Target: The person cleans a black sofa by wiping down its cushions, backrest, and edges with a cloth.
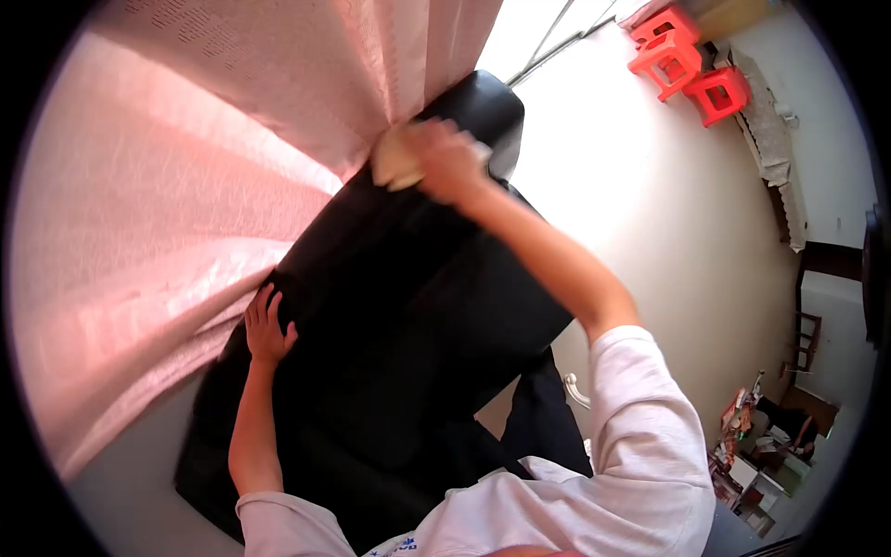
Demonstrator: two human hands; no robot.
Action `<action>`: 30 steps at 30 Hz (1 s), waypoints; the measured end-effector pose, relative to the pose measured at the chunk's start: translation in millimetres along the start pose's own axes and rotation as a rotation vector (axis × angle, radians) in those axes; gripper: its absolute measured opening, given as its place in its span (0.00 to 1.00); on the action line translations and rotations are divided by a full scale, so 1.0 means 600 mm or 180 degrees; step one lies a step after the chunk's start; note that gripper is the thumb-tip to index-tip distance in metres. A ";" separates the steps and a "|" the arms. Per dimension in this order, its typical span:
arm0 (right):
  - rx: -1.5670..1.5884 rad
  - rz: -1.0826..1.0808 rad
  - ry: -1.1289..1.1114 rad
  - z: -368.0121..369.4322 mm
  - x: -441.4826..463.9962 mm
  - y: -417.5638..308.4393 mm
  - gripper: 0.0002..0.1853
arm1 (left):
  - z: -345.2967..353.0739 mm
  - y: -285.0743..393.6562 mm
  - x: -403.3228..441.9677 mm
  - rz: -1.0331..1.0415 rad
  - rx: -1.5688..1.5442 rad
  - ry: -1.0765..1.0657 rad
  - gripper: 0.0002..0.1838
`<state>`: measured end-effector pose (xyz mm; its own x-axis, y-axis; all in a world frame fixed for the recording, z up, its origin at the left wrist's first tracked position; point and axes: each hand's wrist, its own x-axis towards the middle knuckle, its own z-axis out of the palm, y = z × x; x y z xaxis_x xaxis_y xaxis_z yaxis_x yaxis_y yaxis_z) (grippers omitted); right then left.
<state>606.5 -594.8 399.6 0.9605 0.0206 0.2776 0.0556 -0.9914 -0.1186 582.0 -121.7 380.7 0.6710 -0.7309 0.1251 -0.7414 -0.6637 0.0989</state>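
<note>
A black sofa (371, 306) with a smooth, leather-like surface fills the middle of the view. On the top edge of its backrest, beside the curtain, my left hand (267, 327) lies flat with fingers spread and nothing in it. My right hand (447, 162) reaches to the far end and is blurred by motion. It is closed on a pale yellow cloth (397, 160), which presses against the sofa near the rounded black armrest (483, 107). Part of the cloth is hidden under the fingers.
Pink curtains (186, 186) hang along the left and touch the sofa's back. Several red plastic stools (668, 60) stand at the far upper right on the pale floor (687, 241). Assorted boxes and household items (761, 455) are piled at the lower right.
</note>
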 end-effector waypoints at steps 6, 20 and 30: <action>0.0444 0.2176 -0.0462 -0.029 0.105 0.264 0.26 | 0.009 -0.016 -0.015 -0.0001 0.0114 0.0003 0.33; 0.1285 0.0818 0.1396 0.030 -0.077 -0.024 0.37 | 0.004 -0.003 -0.011 0.0044 0.0311 -0.0077 0.34; 0.2209 0.2348 0.2418 0.109 -0.075 0.075 0.40 | 0.009 0.002 -0.003 0.0180 0.0409 -0.0006 0.34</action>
<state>583.8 -631.7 319.7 0.4387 -0.8139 0.3810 -0.0726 -0.4547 -0.8877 579.7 -122.1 375.6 0.6282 -0.7679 0.1251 -0.7707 -0.6362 -0.0354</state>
